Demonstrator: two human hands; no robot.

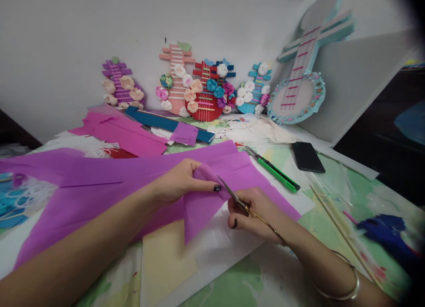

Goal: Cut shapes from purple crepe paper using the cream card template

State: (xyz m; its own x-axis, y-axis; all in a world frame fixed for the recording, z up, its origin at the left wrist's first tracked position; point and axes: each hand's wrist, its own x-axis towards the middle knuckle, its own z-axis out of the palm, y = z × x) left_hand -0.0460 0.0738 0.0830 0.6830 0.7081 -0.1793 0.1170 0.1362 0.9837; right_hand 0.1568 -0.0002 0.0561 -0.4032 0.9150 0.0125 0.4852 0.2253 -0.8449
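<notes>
A large sheet of purple paper [109, 170], thin and creased, spreads across the table in front of me. My left hand [181, 183] pinches its folded edge between thumb and fingers, lifting a flap that hangs toward me. My right hand [254, 212] grips a pair of scissors [244, 205], whose narrow blades point up and left to the paper just beside my left thumb. Whether the blades are apart or together I cannot tell. Under the flap lie a white sheet [229, 245] and a cream piece of card [166, 258].
A green box cutter [279, 172] and a black phone [308, 157] lie right of the paper. Behind are pink paper [122, 132] and a blue strip [166, 123]. Several guitar-shaped crafts with paper flowers, including a red one [207, 103], lean on the wall. A blue glue gun-like object [388, 236] is far right.
</notes>
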